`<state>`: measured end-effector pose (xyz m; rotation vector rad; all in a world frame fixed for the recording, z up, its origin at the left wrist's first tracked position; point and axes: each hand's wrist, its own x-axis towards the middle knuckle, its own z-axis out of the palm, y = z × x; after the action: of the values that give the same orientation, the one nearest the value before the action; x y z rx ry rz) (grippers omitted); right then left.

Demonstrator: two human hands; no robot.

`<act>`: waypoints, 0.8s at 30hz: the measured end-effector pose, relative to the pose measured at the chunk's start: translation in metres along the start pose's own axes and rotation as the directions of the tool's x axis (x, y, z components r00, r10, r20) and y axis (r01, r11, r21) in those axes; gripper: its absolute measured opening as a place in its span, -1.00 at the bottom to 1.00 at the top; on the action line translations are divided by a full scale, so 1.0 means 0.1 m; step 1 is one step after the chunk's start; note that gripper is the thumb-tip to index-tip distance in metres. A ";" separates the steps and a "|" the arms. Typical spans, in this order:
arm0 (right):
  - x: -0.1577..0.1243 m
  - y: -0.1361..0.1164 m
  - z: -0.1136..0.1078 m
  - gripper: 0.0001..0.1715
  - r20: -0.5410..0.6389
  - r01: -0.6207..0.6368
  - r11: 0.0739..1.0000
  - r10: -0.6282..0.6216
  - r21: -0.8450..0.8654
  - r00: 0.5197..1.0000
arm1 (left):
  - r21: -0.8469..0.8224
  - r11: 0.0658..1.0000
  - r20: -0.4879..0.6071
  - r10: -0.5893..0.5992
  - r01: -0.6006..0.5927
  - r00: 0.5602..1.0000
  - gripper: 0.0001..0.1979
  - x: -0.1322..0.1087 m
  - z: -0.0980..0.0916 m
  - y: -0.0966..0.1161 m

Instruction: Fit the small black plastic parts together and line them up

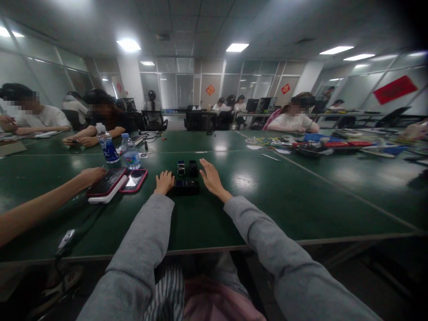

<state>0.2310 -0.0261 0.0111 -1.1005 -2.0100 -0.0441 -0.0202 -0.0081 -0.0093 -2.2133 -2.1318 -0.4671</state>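
In the head view, two small dark things that look like watches stand side by side on the green table: one with a shiny silvery edge [181, 168], the other all black [193, 168]. Just in front of them lies a low black box [187, 187]. My left hand [164, 182] rests at the left end of the box, fingers apart and pointing forward; whether it touches the box I cannot tell. On the opposite side, my right hand [211, 177] is open, fingers stretched out, beside the black watch-like thing and the box's right end.
At left, another person's hand [92, 175] reaches to a large phone [107, 182] on a white block. Near it are a smaller red-edged phone [133, 180] and two water bottles [131, 151]. Tangled cables and tools [321, 145] cover the far right; a pen [270, 157] lies nearer.
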 end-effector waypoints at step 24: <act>-0.05 0.13 0.02 -0.44 0.247 0.078 0.990 -0.047 -0.117 0.968 | -0.202 0.957 -0.008 0.212 -0.209 0.977 -0.40 0.02 -0.11 0.07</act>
<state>0.2407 -0.0203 0.0022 -1.1681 -2.2883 -0.0715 -0.0158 -0.0091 0.0029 -2.5220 -1.9002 -0.6840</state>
